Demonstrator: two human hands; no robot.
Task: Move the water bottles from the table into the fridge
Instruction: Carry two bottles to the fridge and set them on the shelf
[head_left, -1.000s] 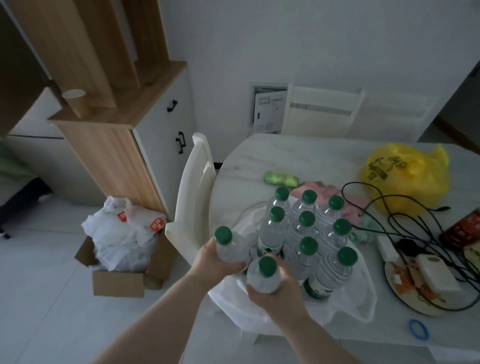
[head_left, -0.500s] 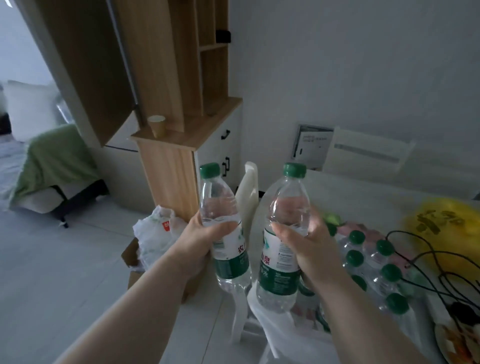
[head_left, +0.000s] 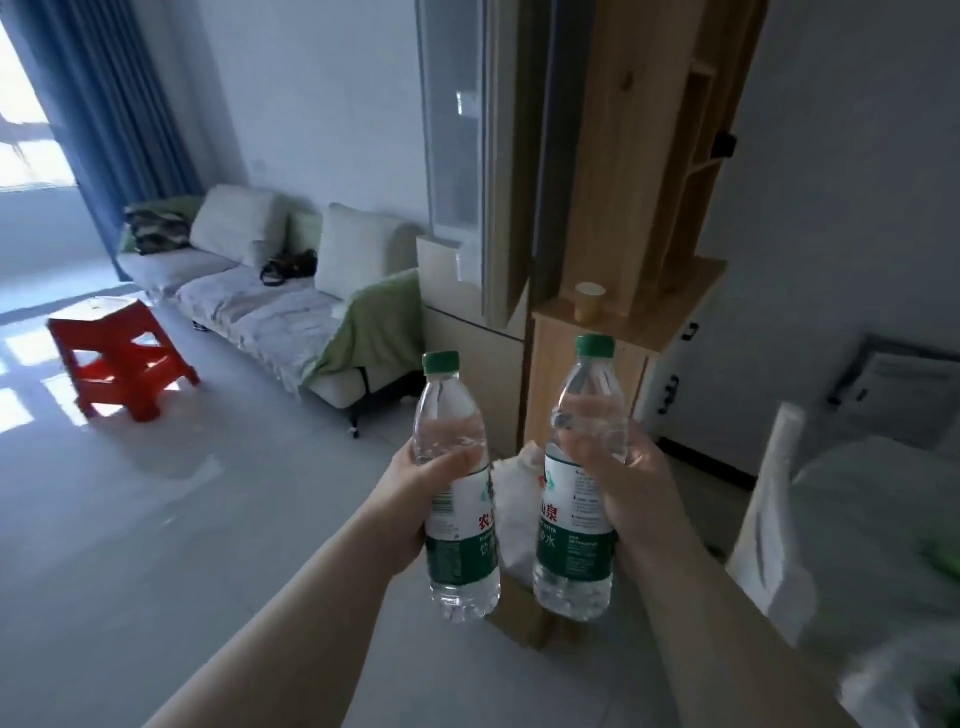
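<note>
- Two water bottles in the air, both upright with green caps on. The left hand (head_left: 410, 499) is wrapped round the left bottle (head_left: 457, 447) at its label, and the right hand (head_left: 631, 493) is clamped round the right bottle (head_left: 584, 447) the same way.
- Both are well clear of the table (head_left: 878, 499), whose edge shows at far right. Neither is in the fridge yet.
- The tall pale unit (head_left: 452, 156) beside the wooden cabinet (head_left: 628, 156) looks like the fridge, though I cannot tell if its door is open.
- Trouble ahead: there's no free hand for a door. Shifting both bottles into one grip could drop one on the hard floor (head_left: 156, 519).
- The bottles ride just beside each other, so a knock against the cabinet corner could loosen a hold.
</note>
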